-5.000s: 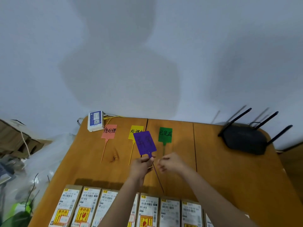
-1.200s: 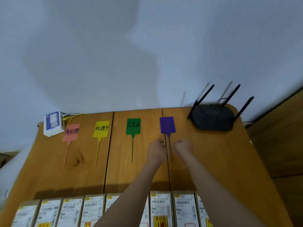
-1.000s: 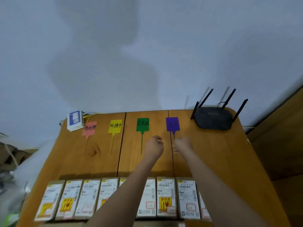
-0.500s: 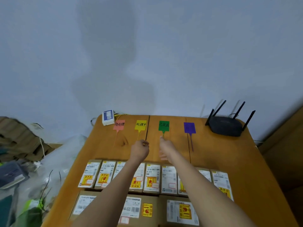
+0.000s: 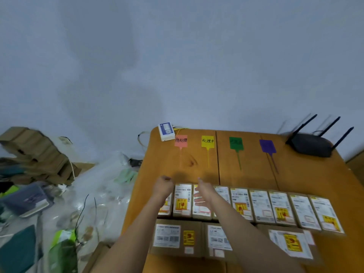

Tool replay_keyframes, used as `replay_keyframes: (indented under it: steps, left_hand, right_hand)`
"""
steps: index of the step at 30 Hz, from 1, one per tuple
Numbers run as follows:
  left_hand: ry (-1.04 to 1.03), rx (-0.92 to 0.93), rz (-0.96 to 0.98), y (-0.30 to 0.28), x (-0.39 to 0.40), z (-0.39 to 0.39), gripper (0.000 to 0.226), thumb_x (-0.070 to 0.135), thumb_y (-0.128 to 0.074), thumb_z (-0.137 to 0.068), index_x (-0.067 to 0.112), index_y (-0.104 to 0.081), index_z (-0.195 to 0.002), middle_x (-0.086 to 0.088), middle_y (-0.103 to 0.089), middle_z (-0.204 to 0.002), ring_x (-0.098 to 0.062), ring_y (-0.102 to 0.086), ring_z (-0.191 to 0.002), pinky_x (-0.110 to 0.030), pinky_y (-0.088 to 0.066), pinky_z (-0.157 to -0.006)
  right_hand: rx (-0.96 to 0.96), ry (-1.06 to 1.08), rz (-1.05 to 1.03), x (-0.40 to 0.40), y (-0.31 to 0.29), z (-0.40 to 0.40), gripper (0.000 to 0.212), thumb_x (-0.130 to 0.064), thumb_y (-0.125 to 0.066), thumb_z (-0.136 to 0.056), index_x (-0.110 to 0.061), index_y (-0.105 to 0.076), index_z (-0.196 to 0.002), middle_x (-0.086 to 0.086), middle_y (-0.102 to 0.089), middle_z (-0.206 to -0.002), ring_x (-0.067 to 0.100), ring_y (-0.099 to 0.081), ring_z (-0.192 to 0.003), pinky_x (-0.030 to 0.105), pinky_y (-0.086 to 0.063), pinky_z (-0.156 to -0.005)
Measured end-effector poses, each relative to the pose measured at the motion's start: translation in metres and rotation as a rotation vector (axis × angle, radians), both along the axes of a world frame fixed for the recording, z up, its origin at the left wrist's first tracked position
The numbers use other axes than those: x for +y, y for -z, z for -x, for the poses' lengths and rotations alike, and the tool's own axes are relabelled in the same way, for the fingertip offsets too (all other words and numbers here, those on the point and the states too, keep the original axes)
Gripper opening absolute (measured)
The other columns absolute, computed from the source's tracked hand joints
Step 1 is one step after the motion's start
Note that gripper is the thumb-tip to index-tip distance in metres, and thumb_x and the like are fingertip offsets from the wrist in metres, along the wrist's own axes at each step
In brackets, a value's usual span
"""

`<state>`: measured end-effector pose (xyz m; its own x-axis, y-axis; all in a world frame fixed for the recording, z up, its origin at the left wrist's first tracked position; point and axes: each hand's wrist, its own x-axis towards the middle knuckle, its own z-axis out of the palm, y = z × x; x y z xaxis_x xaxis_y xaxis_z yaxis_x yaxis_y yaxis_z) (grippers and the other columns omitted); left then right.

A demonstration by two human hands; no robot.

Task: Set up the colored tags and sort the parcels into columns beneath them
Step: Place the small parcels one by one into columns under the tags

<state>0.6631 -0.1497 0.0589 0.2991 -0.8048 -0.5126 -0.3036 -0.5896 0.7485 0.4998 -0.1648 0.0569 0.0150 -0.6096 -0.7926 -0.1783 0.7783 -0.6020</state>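
Note:
Several tags lie in a row along the far side of the wooden table [image 5: 311, 174]: a pink tag [image 5: 180, 140], a yellow tag [image 5: 207, 141], a green tag [image 5: 236, 143] and a purple tag [image 5: 267, 146], their thin tails pointing toward me. Below them a row of small brown parcels [image 5: 260, 203] with white labels runs across the table, with larger parcels [image 5: 175, 239] in front. My left hand [image 5: 162, 186] hovers as a loose fist over the leftmost small parcels, holding nothing. My right hand [image 5: 203, 193] is open above the third small parcel, fingers spread.
A black router [image 5: 311, 144] with antennas sits at the far right corner. A white and blue box [image 5: 166, 131] with cables is at the far left corner. Left of the table are clear plastic bags [image 5: 88, 194] and stacked cardboard [image 5: 35, 154].
The purple tag has been laid down right of the green one and released. Both hands have since drawn back from the tags to above the left end of the small parcel row.

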Motion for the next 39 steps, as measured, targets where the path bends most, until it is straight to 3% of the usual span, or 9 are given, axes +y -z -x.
replay_keyframes:
  steps: [2,6,9,11,18,22,25,31,39]
  left_hand:
    - [-0.023,0.074,-0.048,0.012,0.008,-0.024,0.026,0.027,-0.053,-0.092,0.012,-0.061,-0.112,-0.019,-0.067,-0.099,-0.032,-0.062,-0.090,-0.042,-0.054,-0.090]
    - [-0.049,0.160,-0.138,0.030,0.012,-0.057,0.028,0.022,-0.049,-0.098,0.013,-0.054,-0.124,-0.007,-0.065,-0.098,-0.020,-0.063,-0.085,-0.034,-0.053,-0.073]
    - [-0.029,0.218,-0.208,0.047,0.011,-0.069,0.021,0.020,-0.048,-0.100,0.013,-0.055,-0.119,-0.004,-0.069,-0.098,-0.015,-0.067,-0.078,-0.027,-0.051,-0.061]
    - [-0.012,0.263,-0.258,0.063,0.006,-0.072,0.022,0.021,-0.049,-0.100,0.015,-0.055,-0.121,-0.005,-0.069,-0.103,-0.015,-0.068,-0.080,-0.026,-0.052,-0.062]
    - [-0.002,0.272,-0.389,0.130,-0.013,-0.078,0.044,0.037,-0.061,-0.085,0.016,-0.059,-0.124,-0.007,-0.070,-0.112,-0.025,-0.068,-0.102,-0.047,-0.053,-0.096]
    - [0.025,0.130,-0.375,0.089,-0.014,-0.070,0.051,0.040,-0.063,-0.087,0.016,-0.055,-0.131,-0.009,-0.043,-0.140,-0.029,-0.041,-0.131,-0.038,-0.040,-0.104]
    - [-0.041,0.149,-0.276,0.073,-0.018,-0.078,0.045,0.024,-0.063,-0.092,0.009,-0.049,-0.132,-0.012,-0.049,-0.135,-0.025,-0.056,-0.111,-0.026,-0.048,-0.083]
    - [-0.066,0.356,-0.020,0.024,-0.031,-0.082,0.045,0.024,-0.071,-0.088,0.016,-0.043,-0.123,-0.007,-0.071,-0.110,-0.019,-0.073,-0.087,-0.031,-0.059,-0.069]
    - [0.130,0.449,0.258,-0.078,-0.029,-0.040,0.072,0.030,-0.086,-0.071,0.041,-0.043,-0.128,-0.007,-0.072,-0.109,-0.023,-0.073,-0.096,-0.045,-0.057,-0.090]
  right_hand:
    - [-0.033,0.018,-0.041,0.005,0.014,-0.029,0.063,-0.052,-0.035,-0.102,-0.006,-0.045,-0.143,0.016,-0.060,-0.117,0.031,-0.060,-0.099,0.042,-0.054,-0.090]
    - [-0.018,-0.021,-0.125,0.012,0.034,-0.075,0.058,-0.049,-0.033,-0.103,-0.009,-0.046,-0.141,0.010,-0.053,-0.137,0.030,-0.054,-0.122,0.042,-0.047,-0.104]
    - [-0.031,0.022,-0.126,0.008,0.044,-0.094,0.035,-0.038,-0.035,-0.105,-0.011,-0.056,-0.111,0.005,-0.063,-0.102,0.026,-0.058,-0.102,0.041,-0.047,-0.101]
    - [-0.019,0.039,-0.139,0.000,0.056,-0.100,0.026,-0.025,-0.041,-0.101,-0.008,-0.061,-0.102,0.007,-0.067,-0.099,0.023,-0.060,-0.093,0.042,-0.048,-0.101]
    - [0.117,0.043,-0.214,-0.017,0.076,-0.115,0.029,-0.003,-0.035,-0.096,-0.006,-0.048,-0.122,0.013,-0.060,-0.102,0.032,-0.059,-0.112,0.044,-0.051,-0.096]
    - [0.057,0.060,-0.223,-0.021,0.077,-0.111,0.024,0.003,-0.040,-0.095,-0.001,-0.059,-0.109,0.015,-0.062,-0.099,0.024,-0.060,-0.092,0.033,-0.052,-0.076]
    - [0.032,0.051,-0.155,-0.025,0.066,-0.103,0.026,0.003,-0.050,-0.092,-0.014,-0.069,-0.091,0.008,-0.064,-0.102,0.021,-0.055,-0.091,0.034,-0.044,-0.075]
    - [-0.305,0.189,0.059,-0.036,0.014,-0.082,0.016,-0.014,-0.059,-0.098,-0.008,-0.061,-0.112,0.018,-0.069,-0.116,0.035,-0.065,-0.101,0.045,-0.054,-0.089]
    - [-0.374,0.091,0.399,-0.024,-0.082,-0.019,0.056,-0.025,-0.076,-0.086,-0.019,-0.046,-0.133,0.012,-0.072,-0.117,0.030,-0.074,-0.099,0.049,-0.060,-0.087]
